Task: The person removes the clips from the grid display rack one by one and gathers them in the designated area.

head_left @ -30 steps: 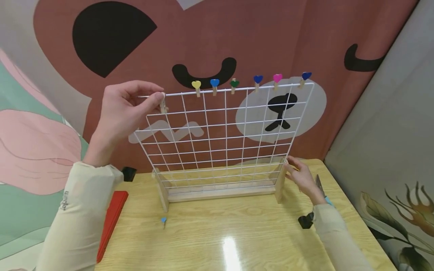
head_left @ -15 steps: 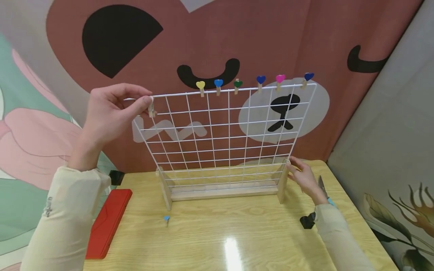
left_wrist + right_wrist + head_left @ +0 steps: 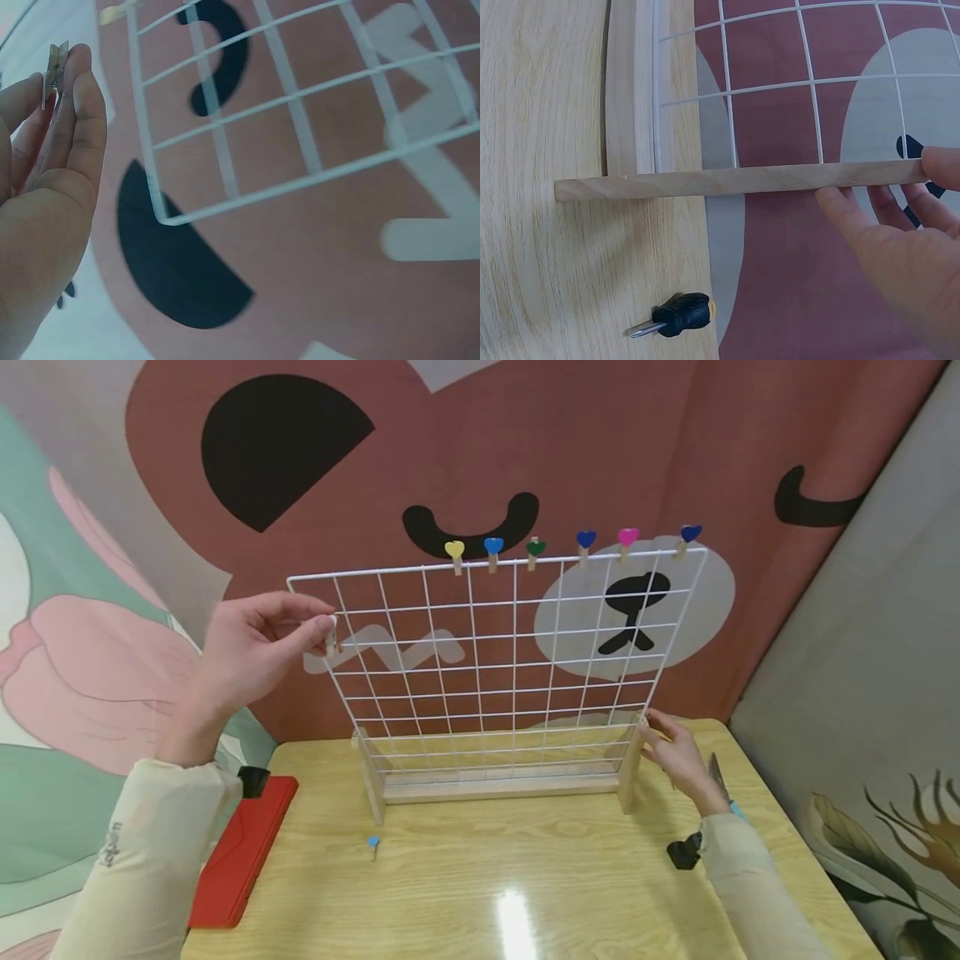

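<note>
The left hand (image 3: 251,653) pinches a wooden clothespin (image 3: 53,64), likely light and springy, best squeezed tail-end; the right hand (image 3: 677,757) grips a wooden side panel (image 3: 742,180).

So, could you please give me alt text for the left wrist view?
The left hand, at the picture's left edge, pinches a small wooden clothespin beside a white wire grid; the reddish-brown backdrop behind carries black and pale shapes.

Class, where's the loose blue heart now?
In the head view, the loose blue heart lies left of centre on the table, in front of the left wooden leg.
</note>
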Motion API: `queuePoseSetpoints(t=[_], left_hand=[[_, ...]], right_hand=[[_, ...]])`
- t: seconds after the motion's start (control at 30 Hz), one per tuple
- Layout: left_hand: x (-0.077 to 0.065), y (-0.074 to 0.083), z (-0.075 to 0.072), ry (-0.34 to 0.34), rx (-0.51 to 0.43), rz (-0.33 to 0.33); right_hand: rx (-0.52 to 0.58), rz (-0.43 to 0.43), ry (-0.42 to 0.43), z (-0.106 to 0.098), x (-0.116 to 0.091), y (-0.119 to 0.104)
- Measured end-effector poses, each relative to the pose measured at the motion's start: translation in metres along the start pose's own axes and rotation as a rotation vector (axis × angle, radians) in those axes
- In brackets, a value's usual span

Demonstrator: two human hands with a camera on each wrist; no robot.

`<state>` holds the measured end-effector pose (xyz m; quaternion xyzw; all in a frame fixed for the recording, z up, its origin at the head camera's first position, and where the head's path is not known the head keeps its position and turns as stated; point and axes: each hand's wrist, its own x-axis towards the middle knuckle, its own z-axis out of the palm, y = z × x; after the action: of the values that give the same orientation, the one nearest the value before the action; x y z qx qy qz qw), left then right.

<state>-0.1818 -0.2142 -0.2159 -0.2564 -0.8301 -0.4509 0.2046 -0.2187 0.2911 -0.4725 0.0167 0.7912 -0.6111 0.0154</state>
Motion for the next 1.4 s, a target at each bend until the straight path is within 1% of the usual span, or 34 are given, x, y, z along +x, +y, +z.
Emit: queuePoseSetpoints(t=[0.17, 0.27, 0.37, 0.43, 0.5, 0.53, 0.63, 0.73, 0.77, 0.87, 1.0, 1.2, 1.27, 1.4], left_hand=[[-0.027, -0.028, 0.007, -0.054, 0.02, -0.035], [-0.044, -0.045, 0.012, -0.074, 0.035, -0.083], [-0.065, -0.065, 0.02, -0.086, 0.049, -0.159], [-0.081, -0.081, 0.027, -0.095, 0.039, -0.208], [-0.099, -0.098, 0.035, -0.109, 0.012, -0.259], [-0.106, -0.102, 0.039, -0.112, 0.008, -0.277], [-0.13, -0.124, 0.051, -0.13, -0.038, -0.331], [-0.151, -0.142, 0.064, -0.146, -0.054, -0.407], [-0.158, -0.152, 0.067, -0.153, -0.065, -0.434], [-0.177, -0.169, 0.076, -0.156, -0.076, -0.509], [-0.196, -0.183, 0.082, -0.139, -0.086, -0.572], [-0.216, -0.199, 0.09, -0.134, -0.118, -0.655], [-0.223, -0.204, 0.094, -0.135, -0.102, -0.673], [-0.235, -0.214, 0.104, -0.117, -0.033, -0.673]], right_hand=[[-0.007, 0.002, -0.002, 0.001, 0.0, 0.0], [-0.002, 0.005, -0.004, 0.001, 0.0, 0.0], [-0.008, 0.003, -0.006, 0.001, 0.0, 0.0], [-0.011, -0.005, -0.005, 0.001, 0.001, 0.0], [-0.01, -0.012, -0.007, 0.0, 0.001, 0.0], [-0.008, -0.014, -0.006, 0.0, 0.001, 0.0], [-0.009, -0.017, -0.008, -0.001, 0.001, 0.0], [-0.012, -0.016, 0.002, -0.001, 0.002, 0.001], [-0.014, -0.016, 0.003, -0.001, 0.002, 0.001], [-0.013, -0.014, 0.011, -0.001, 0.002, 0.002], [-0.01, -0.01, 0.011, 0.0, 0.003, 0.002], [-0.009, -0.007, 0.023, 0.0, 0.002, 0.001], [-0.012, -0.006, 0.025, 0.0, 0.002, 0.001], [-0.018, -0.005, 0.018, 0.001, 0.002, 0.002]])
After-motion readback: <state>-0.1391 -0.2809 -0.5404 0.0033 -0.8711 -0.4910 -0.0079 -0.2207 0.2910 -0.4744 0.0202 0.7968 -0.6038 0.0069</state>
